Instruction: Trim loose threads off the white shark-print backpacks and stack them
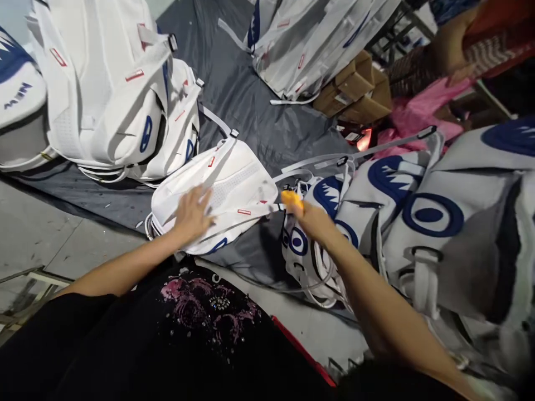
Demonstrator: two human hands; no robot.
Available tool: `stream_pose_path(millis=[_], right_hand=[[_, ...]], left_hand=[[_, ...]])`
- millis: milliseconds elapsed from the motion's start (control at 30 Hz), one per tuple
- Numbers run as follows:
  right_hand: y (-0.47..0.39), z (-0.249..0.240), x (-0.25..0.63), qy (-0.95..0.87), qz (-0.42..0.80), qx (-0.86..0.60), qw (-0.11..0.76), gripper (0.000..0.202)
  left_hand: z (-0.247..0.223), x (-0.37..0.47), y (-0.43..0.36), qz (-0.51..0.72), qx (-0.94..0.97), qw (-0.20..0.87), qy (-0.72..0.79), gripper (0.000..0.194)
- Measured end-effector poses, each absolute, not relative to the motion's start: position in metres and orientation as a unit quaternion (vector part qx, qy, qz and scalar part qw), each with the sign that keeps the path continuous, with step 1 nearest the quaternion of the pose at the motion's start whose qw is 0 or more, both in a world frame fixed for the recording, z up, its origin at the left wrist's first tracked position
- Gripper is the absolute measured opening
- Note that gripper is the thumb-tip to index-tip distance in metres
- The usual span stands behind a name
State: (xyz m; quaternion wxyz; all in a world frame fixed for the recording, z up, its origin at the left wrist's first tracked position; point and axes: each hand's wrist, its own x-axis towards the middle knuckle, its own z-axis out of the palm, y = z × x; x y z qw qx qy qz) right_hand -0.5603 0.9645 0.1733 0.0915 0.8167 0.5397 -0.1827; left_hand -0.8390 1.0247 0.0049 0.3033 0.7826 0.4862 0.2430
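A white backpack (234, 184) with red-edged tabs lies back side up in front of me. My left hand (193, 216) rests on its panel, fingers spread, holding nothing. Just right of the backpack, my right hand (311, 218) is closed around a small orange object (291, 199); blur hides its exact kind. A white strap of the backpack reaches toward that hand. Whether the orange object touches the strap I cannot tell.
More white backpacks (104, 83) stand at the left, and others with blue eye patches (433, 215) line the right. A grey cloth (225, 72) covers the table. Beyond are a cardboard box (355, 83), a pink bag (422, 108) and another person's arm (453, 42).
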Motion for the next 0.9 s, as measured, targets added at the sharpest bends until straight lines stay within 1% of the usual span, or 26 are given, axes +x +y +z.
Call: stream_pose_path(millis=[33, 67, 100, 133, 200, 233, 300, 333, 367, 400, 433, 500, 600, 667, 700, 833, 900], right_hand=[[0.959, 0.177, -0.554, 0.527, -0.178, 0.826, 0.092, 0.05], [0.954, 0.18, -0.55, 0.521, -0.178, 0.83, 0.093, 0.048], [0.948, 0.183, -0.546, 0.515, -0.177, 0.833, 0.092, 0.047], [0.941, 0.185, -0.543, 0.502, -0.171, 0.843, 0.09, 0.045], [0.922, 0.186, -0.537, 0.465, -0.172, 0.865, 0.07, 0.044], [0.911, 0.184, -0.535, 0.451, -0.205, 0.867, 0.055, 0.044], [0.889, 0.179, -0.53, 0.449, -0.342, 0.825, 0.027, 0.045], [0.881, 0.176, -0.528, 0.453, -0.407, 0.793, 0.013, 0.045], [0.876, 0.172, -0.527, 0.455, -0.438, 0.775, -0.001, 0.044], [0.875, 0.169, -0.525, 0.455, -0.429, 0.78, -0.016, 0.042], [0.878, 0.166, -0.524, 0.457, -0.392, 0.798, -0.034, 0.04], [0.894, 0.164, -0.523, 0.473, -0.306, 0.824, -0.06, 0.039], [0.922, 0.168, -0.525, 0.521, -0.22, 0.824, -0.046, 0.045], [0.93, 0.168, -0.529, 0.536, -0.169, 0.827, -0.026, 0.047], [0.928, 0.166, -0.533, 0.544, -0.166, 0.822, -0.016, 0.047], [0.891, 0.137, -0.553, 0.561, -0.267, 0.783, 0.033, 0.043], [0.865, 0.114, -0.57, 0.532, -0.285, 0.796, 0.032, 0.044]], left_hand=[[0.001, -0.831, 1.008, 0.195, 0.838, 0.259, 0.438, 0.084], [-0.005, -0.824, 0.995, 0.14, 0.872, 0.238, 0.405, 0.086], [-0.01, -0.818, 0.985, 0.093, 0.888, 0.225, 0.39, 0.084], [-0.016, -0.813, 0.981, 0.062, 0.892, 0.218, 0.391, 0.078], [-0.023, -0.807, 0.988, 0.06, 0.875, 0.234, 0.419, 0.062], [-0.024, -0.806, 0.998, 0.085, 0.852, 0.268, 0.442, 0.054], [-0.024, -0.807, 1.023, 0.162, 0.746, 0.405, 0.503, 0.043], [-0.023, -0.808, 1.036, 0.197, 0.671, 0.477, 0.532, 0.041], [-0.022, -0.808, 1.046, 0.223, 0.596, 0.534, 0.556, 0.042], [-0.021, -0.808, 1.054, 0.238, 0.535, 0.573, 0.573, 0.044], [-0.022, -0.808, 1.06, 0.245, 0.496, 0.596, 0.582, 0.047], [-0.024, -0.804, 1.06, 0.243, 0.471, 0.611, 0.589, 0.05], [-0.027, -0.794, 1.045, 0.267, 0.486, 0.596, 0.58, 0.048], [-0.025, -0.789, 1.032, 0.302, 0.528, 0.555, 0.567, 0.043], [-0.022, -0.788, 1.026, 0.317, 0.563, 0.524, 0.554, 0.041], [0.001, -0.812, 1.014, 0.301, 0.736, 0.419, 0.439, 0.04], [0.012, -0.841, 1.02, 0.334, 0.734, 0.394, 0.441, 0.037]])
